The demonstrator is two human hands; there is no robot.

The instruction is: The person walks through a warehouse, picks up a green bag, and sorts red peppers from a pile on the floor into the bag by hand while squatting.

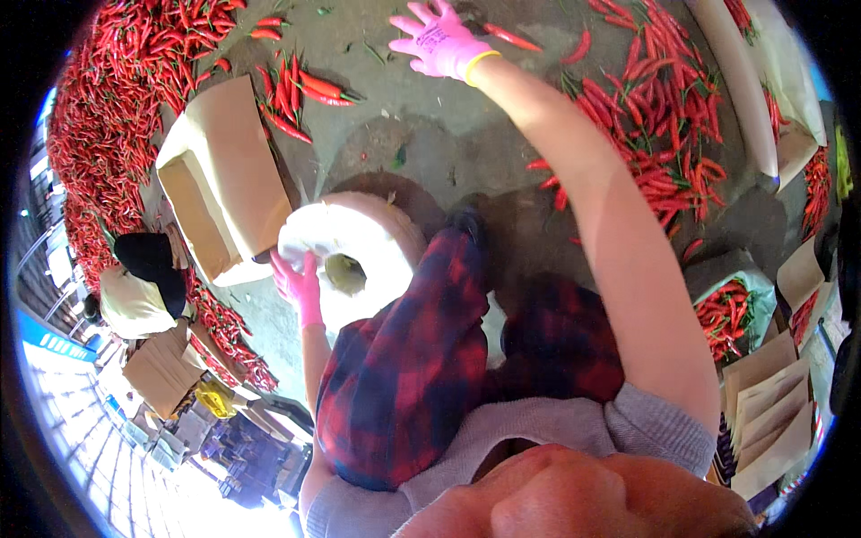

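My right hand (440, 42), in a pink glove with a yellow cuff, reaches far forward over the concrete floor. Its fingers are spread and hold nothing. Closest to it lies a single red chili pepper (512, 37). At my left side, my left hand (299, 286), also in a pink glove, grips the edge of a thick white ring-shaped block (393, 232) with a hole in its middle. The block stands against my bent leg, and glare washes out its top. A small bunch of red chilies (292, 91) lies ahead, between my hands.
A huge heap of red chilies (107, 134) fills the left. An open cardboard box (235, 168) lies beside the ring. More loose chilies (656, 114) spread on the right, near a lined box of chilies (726, 316) and folded cardboard (773, 410). Another person (144, 289) is at the left.
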